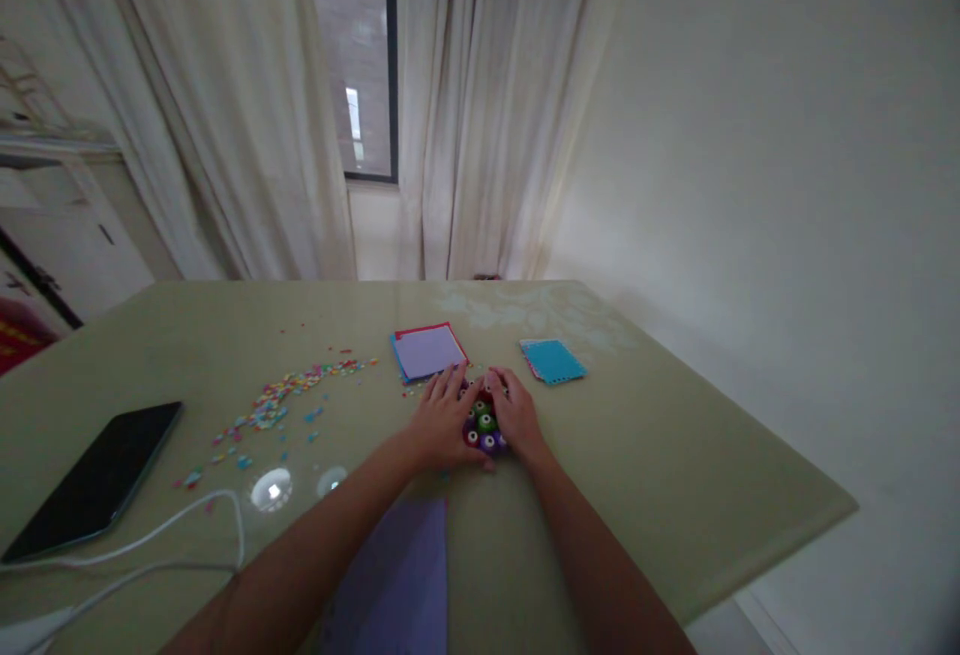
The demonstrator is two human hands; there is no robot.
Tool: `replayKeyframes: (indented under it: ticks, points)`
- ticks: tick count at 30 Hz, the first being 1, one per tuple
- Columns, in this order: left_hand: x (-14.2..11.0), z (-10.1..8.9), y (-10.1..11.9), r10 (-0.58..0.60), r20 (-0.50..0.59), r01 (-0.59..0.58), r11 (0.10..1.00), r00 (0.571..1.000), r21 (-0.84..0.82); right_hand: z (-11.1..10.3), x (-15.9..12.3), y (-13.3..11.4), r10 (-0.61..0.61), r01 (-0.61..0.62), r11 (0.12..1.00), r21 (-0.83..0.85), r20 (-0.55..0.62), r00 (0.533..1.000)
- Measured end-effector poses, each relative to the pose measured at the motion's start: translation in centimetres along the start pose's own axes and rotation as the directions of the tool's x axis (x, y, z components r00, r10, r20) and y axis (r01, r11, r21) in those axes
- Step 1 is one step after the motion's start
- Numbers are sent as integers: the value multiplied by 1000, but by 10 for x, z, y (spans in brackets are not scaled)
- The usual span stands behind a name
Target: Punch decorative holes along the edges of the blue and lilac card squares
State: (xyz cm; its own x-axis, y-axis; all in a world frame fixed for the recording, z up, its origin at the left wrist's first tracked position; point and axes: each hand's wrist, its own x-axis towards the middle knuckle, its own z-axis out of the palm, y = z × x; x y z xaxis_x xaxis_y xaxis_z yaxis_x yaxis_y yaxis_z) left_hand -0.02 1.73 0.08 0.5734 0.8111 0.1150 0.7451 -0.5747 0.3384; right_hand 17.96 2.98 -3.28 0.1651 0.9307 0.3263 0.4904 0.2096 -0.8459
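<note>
A tight cluster of small round craft punches (486, 423), in red, green, blue and purple with white eye-like tops, stands on the table between my hands. My left hand (444, 425) lies along its left side with the fingers stretched and spread, touching it. Around the right side curls my right hand (516, 415), its fingers close together at the far end of the cluster. Part of the cluster is hidden under both hands. Just beyond my left fingertips lies a stack of square paper (429, 350), lavender on top with red and blue edges below.
Blue notched-edge paper squares (555, 362) lie at the back right. Colourful paper bits (277, 397) are scattered to the left. A black tablet (97, 480) and a white cable (187, 510) lie at the left, a purple sheet (397, 585) near my left forearm. A wall (787, 235) borders the right.
</note>
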Motion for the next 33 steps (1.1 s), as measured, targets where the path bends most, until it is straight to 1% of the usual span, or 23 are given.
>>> replayKeyframes:
  ticks: [2, 5, 8, 13, 17, 21, 23, 26, 30, 33]
  points:
    - [10, 2, -13, 24, 17, -24, 999, 1000, -21, -1, 0, -1, -10, 10, 1000, 27, 5, 1000]
    - [13, 5, -23, 58, 13, -58, 997, 998, -43, 0, -1, -5, -19, 18, 998, 61, 19, 1000]
    - [8, 8, -23, 77, -20, -78, 996, 997, -49, 4, -4, -8, -22, 21, 998, 64, 22, 1000]
    - [2, 13, -19, 108, -62, -112, 992, 992, -65, 12, -11, -13, -6, 6, 1000, -4, 1, 1000]
    - [-2, 15, -15, 94, -86, -99, 993, 992, -58, 15, -16, -19, 2, -2, 999, -48, -2, 1000]
    - [-16, 12, -17, 67, -92, -71, 997, 993, -36, 25, -22, -28, -1, 2, 998, -62, 12, 1000]
    - [-28, 9, -23, 40, -98, -42, 999, 994, -27, 36, -26, -35, -16, 18, 998, -59, 38, 999]
    - [-52, 1, -41, -20, -112, 19, 1000, 994, -15, 62, -31, -50, -49, 53, 998, -43, 101, 994]
    - [-90, -14, -77, -117, -136, 119, 993, 984, 4, 109, -34, -77, -103, 107, 994, -9, 199, 975]
    - [-113, -27, -106, -195, -176, 202, 979, 965, 19, 148, -29, -98, -154, 154, 988, 24, 272, 950]
